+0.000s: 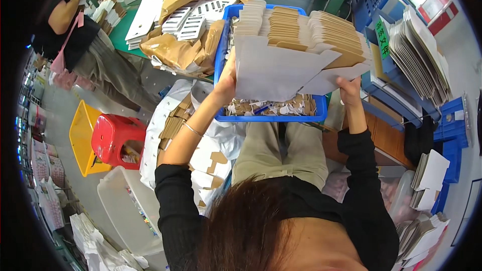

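Between my two hands is a thick stack of die-cut cardboard blanks (pixel 281 68), white on the front sheet, with brown and white tabs fanned along the top. My left hand (pixel 228 84) grips its left edge, the fingers partly hidden behind it. At the lower right corner, my right hand (pixel 349 90) is closed on the stack, thumb in front. The stack is held upright over a blue plastic bin (pixel 271 118), which contains brown and white cardboard scraps (pixel 293 106). Much of the bin is hidden behind the stack.
Slotted white cardboard pieces (pixel 193 22) and brown paper (pixel 173 50) lie on a green table (pixel 119 32) ahead left. A red stool (pixel 116 138) and yellow bin (pixel 83 138) stand left. Another person (pixel 90 45) stands far left. Blue racks (pixel 391 95) hold cardboard sheets (pixel 419 55) at right.
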A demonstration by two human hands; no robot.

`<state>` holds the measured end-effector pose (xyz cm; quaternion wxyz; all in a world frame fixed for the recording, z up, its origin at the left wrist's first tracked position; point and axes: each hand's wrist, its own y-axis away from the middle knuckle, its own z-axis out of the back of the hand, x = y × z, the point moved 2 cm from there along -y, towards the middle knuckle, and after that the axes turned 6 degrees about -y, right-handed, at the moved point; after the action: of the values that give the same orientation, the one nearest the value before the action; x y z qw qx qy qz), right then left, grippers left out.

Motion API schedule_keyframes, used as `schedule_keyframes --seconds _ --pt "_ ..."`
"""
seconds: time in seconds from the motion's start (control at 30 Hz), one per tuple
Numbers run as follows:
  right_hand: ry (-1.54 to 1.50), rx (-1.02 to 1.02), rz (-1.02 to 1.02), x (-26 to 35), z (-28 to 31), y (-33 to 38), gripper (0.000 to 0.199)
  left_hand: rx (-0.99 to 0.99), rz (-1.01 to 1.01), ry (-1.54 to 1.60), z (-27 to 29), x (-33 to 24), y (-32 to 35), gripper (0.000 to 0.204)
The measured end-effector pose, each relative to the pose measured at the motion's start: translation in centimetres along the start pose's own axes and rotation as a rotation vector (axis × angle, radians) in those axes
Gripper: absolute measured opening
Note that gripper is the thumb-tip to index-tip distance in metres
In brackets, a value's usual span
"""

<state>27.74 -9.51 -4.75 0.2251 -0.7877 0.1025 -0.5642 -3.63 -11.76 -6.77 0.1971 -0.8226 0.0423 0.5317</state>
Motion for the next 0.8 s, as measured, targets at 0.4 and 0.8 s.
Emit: schedule_keyframes --seconds 0.4,0.8 --pt "0.010 -0.205 -0.084 3.7 -4.4 -5.2 0.052 -0.219 -0.019 -0.418 -2.9 -2.5 -3.4 0.066" --pt "0.604 -0.146 -0.354 -7.9 -2.8 -22.7 0.061 -0.567 0.368 -0.349 3.8 -1.4 -15.9 0.061"
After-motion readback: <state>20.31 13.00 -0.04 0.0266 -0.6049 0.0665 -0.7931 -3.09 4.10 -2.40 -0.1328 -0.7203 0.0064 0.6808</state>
